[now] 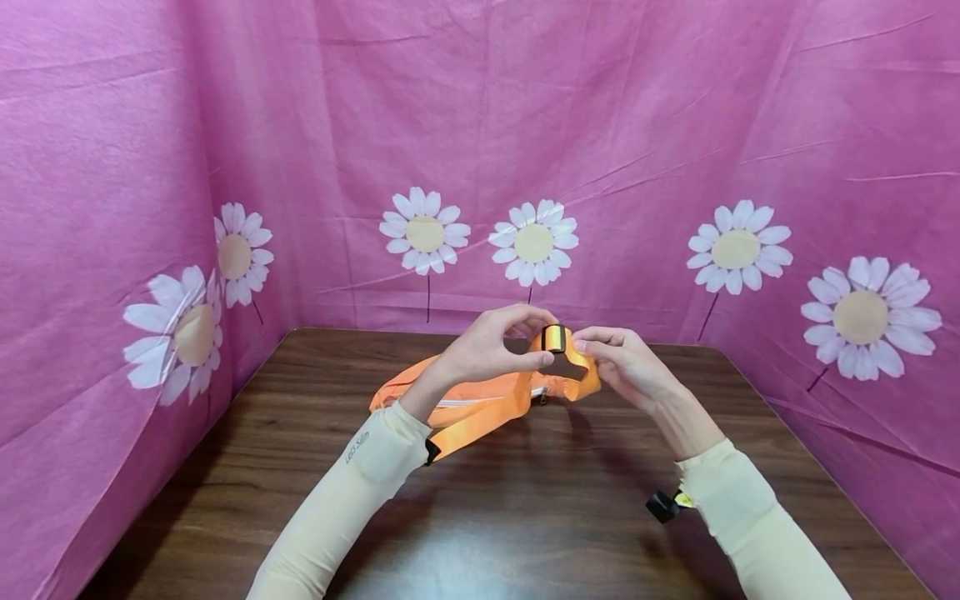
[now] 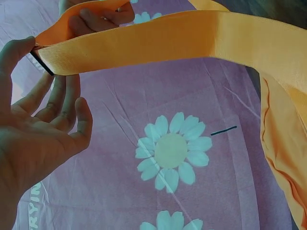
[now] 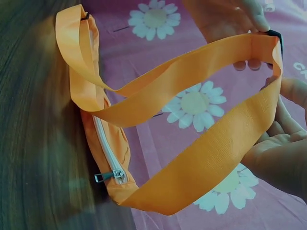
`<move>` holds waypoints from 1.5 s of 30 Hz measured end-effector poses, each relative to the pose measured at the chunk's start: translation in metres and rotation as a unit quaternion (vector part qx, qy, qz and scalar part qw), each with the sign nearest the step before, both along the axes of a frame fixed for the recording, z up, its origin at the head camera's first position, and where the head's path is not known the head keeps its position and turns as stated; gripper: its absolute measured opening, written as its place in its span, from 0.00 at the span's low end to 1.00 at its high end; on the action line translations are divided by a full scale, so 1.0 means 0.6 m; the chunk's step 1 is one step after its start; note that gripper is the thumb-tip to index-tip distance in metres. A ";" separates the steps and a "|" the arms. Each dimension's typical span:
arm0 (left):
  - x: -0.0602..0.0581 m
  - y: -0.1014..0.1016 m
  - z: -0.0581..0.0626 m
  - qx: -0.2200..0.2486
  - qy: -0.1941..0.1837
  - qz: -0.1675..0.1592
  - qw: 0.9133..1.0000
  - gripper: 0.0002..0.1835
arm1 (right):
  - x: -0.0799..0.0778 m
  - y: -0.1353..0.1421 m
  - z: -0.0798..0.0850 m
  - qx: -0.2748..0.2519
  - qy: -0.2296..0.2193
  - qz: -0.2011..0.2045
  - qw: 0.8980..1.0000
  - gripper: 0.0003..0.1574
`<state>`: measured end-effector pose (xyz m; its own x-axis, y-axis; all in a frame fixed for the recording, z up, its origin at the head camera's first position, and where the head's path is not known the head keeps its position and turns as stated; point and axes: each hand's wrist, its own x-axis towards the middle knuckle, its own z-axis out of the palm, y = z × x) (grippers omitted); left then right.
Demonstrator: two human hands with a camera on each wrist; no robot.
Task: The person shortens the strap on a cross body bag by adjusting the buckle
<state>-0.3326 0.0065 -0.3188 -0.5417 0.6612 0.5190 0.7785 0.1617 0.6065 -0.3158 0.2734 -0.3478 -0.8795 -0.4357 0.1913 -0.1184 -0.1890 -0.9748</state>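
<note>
An orange waist bag (image 1: 420, 383) with a pale zip lies on the table, its wide orange strap (image 3: 201, 172) looping up to both hands. My left hand (image 1: 483, 346) pinches a black strap slider (image 1: 553, 338) between thumb and fingers, above the bag. To its right, my right hand (image 1: 626, 362) pinches the strap beside the slider. The right wrist view shows the metal zip pull (image 3: 109, 176) at the bag's near end. Part of the bag is hidden behind my left hand and the strap in the head view.
The dark wood table (image 1: 480, 525) runs back to a pink cloth backdrop (image 1: 600, 108) with printed daisies, which also closes off both sides. A small black object (image 1: 662, 506) with a bit of yellow shows beside my right sleeve; its kind is unclear.
</note>
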 end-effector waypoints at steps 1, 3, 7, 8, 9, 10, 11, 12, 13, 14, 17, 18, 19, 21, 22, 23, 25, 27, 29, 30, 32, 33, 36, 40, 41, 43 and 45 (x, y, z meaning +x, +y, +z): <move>-0.001 0.000 0.000 -0.003 0.000 0.000 1.000 0.25 | 0.001 0.000 0.001 -0.002 0.000 -0.002 1.000 0.12; -0.001 -0.001 0.000 -0.006 0.000 -0.001 1.000 0.25 | 0.004 0.000 0.004 -0.003 0.000 -0.009 1.000 0.11; -0.001 -0.002 0.000 -0.010 0.004 0.000 1.000 0.25 | 0.008 -0.003 0.009 0.002 0.008 -0.021 1.000 0.10; -0.001 -0.002 0.000 -0.010 0.006 0.001 1.000 0.25 | 0.009 -0.004 0.011 0.005 0.009 -0.024 1.000 0.10; -0.001 -0.002 -0.001 -0.011 0.007 0.002 1.000 0.25 | 0.010 -0.006 0.011 0.008 0.009 -0.026 1.000 0.10; -0.001 -0.002 -0.001 -0.012 0.008 0.002 1.000 0.26 | 0.011 -0.007 0.012 0.012 0.009 -0.028 1.000 0.09; -0.001 -0.002 -0.001 -0.013 0.008 0.002 1.000 0.26 | 0.012 -0.009 0.013 0.015 0.007 -0.029 0.999 0.09; -0.001 -0.002 -0.001 -0.014 0.008 0.002 1.000 0.26 | 0.012 -0.010 0.014 0.018 0.005 -0.031 0.999 0.09; -0.001 -0.002 -0.001 -0.015 0.008 0.000 1.000 0.26 | 0.013 -0.011 0.014 0.022 0.004 -0.031 0.999 0.09; 0.000 -0.002 -0.001 -0.016 0.009 -0.001 1.000 0.26 | 0.013 -0.012 0.014 0.025 0.002 -0.030 0.999 0.09; 0.000 -0.001 -0.002 -0.016 0.011 -0.005 1.000 0.26 | 0.013 -0.015 0.014 0.024 -0.002 -0.022 0.999 0.09; 0.001 -0.001 -0.002 -0.016 0.012 -0.006 1.000 0.26 | 0.013 -0.015 0.014 0.021 -0.004 -0.018 1.000 0.10; 0.001 -0.001 -0.002 -0.016 0.013 -0.007 1.000 0.26 | 0.013 -0.015 0.014 0.017 -0.005 -0.013 1.000 0.10; 0.001 0.000 -0.002 -0.014 0.011 -0.012 1.000 0.26 | 0.013 -0.017 0.013 0.007 -0.008 -0.002 1.000 0.11; 0.001 0.000 -0.002 -0.013 0.009 -0.014 1.000 0.26 | 0.013 -0.017 0.012 0.001 -0.010 0.003 1.000 0.12; 0.002 0.001 -0.002 -0.013 0.008 -0.016 1.000 0.26 | 0.012 -0.018 0.011 -0.006 -0.011 0.009 1.000 0.12; 0.002 0.002 -0.002 -0.005 0.012 -0.017 1.000 0.25 | 0.011 -0.021 0.009 -0.023 -0.012 0.017 1.000 0.13; 0.001 0.004 -0.003 0.007 0.014 -0.018 1.000 0.25 | 0.009 -0.022 0.008 -0.042 -0.012 0.023 0.999 0.13; 0.000 0.004 -0.003 0.020 0.019 -0.017 0.999 0.25 | 0.007 -0.024 0.007 -0.057 -0.014 0.023 0.998 0.13; 0.000 0.004 -0.004 0.027 0.021 -0.017 0.999 0.25 | 0.006 -0.023 0.007 -0.061 -0.014 0.021 0.998 0.13; -0.001 0.003 -0.004 0.036 0.020 -0.018 0.999 0.25 | 0.004 -0.022 0.006 -0.060 -0.020 0.014 0.998 0.13; -0.002 0.003 -0.004 0.041 0.019 -0.018 0.999 0.25 | 0.003 -0.020 0.006 -0.055 -0.024 0.009 0.998 0.13; -0.002 0.001 -0.004 0.052 0.019 -0.016 0.998 0.25 | -0.002 -0.012 0.005 -0.026 -0.028 -0.002 0.999 0.14; -0.001 -0.003 -0.003 0.066 0.021 -0.018 0.997 0.25 | -0.005 0.004 0.002 0.019 -0.012 0.002 1.000 0.15; -0.001 -0.004 -0.003 0.067 0.023 -0.019 0.997 0.25 | -0.005 0.007 0.002 0.025 -0.008 0.004 1.000 0.15; -0.002 -0.005 -0.002 0.067 0.028 -0.019 0.997 0.25 | -0.004 0.012 0.002 0.033 -0.001 0.007 0.999 0.14; -0.003 -0.005 -0.002 0.060 0.030 -0.016 0.998 0.25 | -0.002 0.013 0.004 0.034 0.001 0.005 0.999 0.12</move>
